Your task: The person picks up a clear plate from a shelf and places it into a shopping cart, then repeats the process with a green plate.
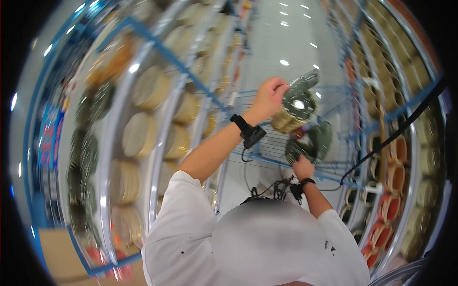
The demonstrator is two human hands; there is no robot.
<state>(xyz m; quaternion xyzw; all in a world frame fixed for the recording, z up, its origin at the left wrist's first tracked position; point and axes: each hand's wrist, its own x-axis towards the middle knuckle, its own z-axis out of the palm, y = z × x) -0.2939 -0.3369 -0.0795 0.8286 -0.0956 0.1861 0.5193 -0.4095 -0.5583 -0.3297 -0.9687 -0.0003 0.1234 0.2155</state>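
My left hand [273, 93] has its fingers closed at the left edge of a dark green package [299, 102] in shiny clear wrap. Under that package is a pale yellowish stack [287, 122], over the blue wire cart [269, 139]. Lower down, my right hand [304, 168] grips the near end of another dark green wrapped package [300, 148]; its fingertips are partly hidden. A further green piece [322, 136] lies just right of it, with something reddish between them. Both wrists wear black straps with small devices.
Shelves on the left hold round pale stacks [139, 134] and green wrapped goods [83, 167]. Shelves on the right carry tan and red-orange items [389, 207]. Black cables [281, 188] hang near my right wrist. A cardboard box [62, 252] stands at the lower left.
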